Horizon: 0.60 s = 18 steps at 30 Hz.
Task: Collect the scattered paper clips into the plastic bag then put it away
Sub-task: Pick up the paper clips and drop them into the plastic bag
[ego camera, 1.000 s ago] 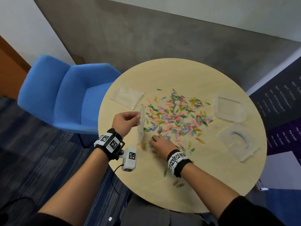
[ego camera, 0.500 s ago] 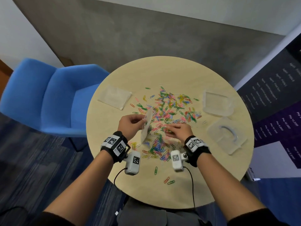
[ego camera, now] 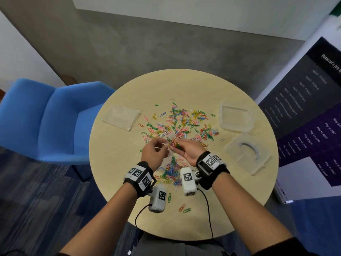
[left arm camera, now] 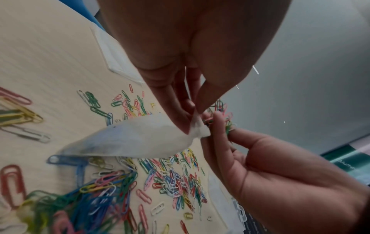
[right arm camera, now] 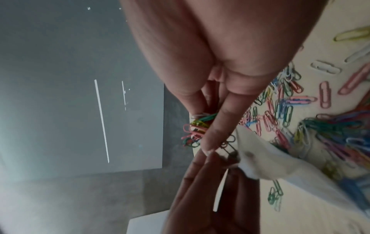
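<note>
Holding a small clear plastic bag (left arm camera: 140, 140) by its top edge, the left hand (ego camera: 154, 154) pinches it between thumb and fingers above the middle of the round table (ego camera: 184, 85); bag hangs limp, lower corner near the tabletop. Right hand (ego camera: 190, 151) touches the bag mouth, fingers curled round a bunch of coloured paper clips (right arm camera: 197, 129). Scattered paper clips (ego camera: 184, 122) cover the table centre; a denser heap (ego camera: 169, 172) lies toward the near edge between the wrists; two strays (ego camera: 184, 208) close to the near edge. Flat clear bag (ego camera: 120, 117) near the left edge. Clear plastic box (ego camera: 235, 117) and clear lid (ego camera: 247, 154) near the right edge. Blue armchair (ego camera: 46, 117) left of table; grey floor beyond, blue patterned carpet under the chair; dark printed banner (ego camera: 304, 108) at right
</note>
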Available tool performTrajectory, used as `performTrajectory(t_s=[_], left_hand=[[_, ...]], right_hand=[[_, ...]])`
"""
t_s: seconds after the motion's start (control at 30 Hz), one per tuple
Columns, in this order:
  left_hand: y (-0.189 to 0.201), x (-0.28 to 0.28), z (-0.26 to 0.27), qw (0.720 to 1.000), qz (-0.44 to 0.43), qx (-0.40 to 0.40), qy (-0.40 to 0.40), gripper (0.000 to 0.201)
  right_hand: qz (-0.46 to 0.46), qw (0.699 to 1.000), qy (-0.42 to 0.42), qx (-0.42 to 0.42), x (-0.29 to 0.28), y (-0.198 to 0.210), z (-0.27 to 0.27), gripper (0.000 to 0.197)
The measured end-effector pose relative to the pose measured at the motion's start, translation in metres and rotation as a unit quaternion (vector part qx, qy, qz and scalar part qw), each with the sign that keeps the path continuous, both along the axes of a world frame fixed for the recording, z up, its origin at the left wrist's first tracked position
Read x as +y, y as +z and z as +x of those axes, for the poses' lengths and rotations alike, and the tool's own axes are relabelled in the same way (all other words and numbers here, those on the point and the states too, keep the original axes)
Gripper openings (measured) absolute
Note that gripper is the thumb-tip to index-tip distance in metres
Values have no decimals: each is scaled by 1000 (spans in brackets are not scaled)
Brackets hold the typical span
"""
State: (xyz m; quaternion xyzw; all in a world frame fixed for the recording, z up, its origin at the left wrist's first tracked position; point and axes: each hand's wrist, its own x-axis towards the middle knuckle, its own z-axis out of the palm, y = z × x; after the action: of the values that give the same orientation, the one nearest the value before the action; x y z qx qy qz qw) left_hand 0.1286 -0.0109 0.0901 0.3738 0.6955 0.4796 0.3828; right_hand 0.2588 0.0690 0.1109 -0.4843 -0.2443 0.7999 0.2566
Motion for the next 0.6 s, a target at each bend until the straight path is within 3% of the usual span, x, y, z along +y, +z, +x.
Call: performTrajectory(t_s=[0.13, 0.27, 0.3, 0.33, 0.4, 0.43, 0.5, 0.6], left_hand=[[2, -1, 3, 1000, 2, 22, -21, 2], [6, -2, 6, 995, 5, 74, -59, 7], [6, -2, 6, 995, 5, 77, -60, 7], [6, -2, 5, 995, 7, 80, -59, 8], [5, -3, 1, 995, 3, 91, -52, 9], [5, -3, -1, 994, 0, 94, -47, 9], [6, -4, -7, 996, 0, 82, -32, 9], [6, -8, -22, 998, 7, 61, 5, 12]], right_hand=[[29, 996, 54, -59, -2, 1, 1, 15], [79, 983, 118, -117, -4, 8, -5, 26], [127, 967, 141, -172, -4, 7, -7, 24], [197, 932, 178, -247, -5, 7, -10, 20], [337, 824, 255, -377, -11, 7, -17, 14], [383, 785, 271, -405, -15, 7, -21, 13], [440, 758, 267, -400, -17, 11, -27, 13], [495, 772, 213, -336, -12, 14, -28, 17]])
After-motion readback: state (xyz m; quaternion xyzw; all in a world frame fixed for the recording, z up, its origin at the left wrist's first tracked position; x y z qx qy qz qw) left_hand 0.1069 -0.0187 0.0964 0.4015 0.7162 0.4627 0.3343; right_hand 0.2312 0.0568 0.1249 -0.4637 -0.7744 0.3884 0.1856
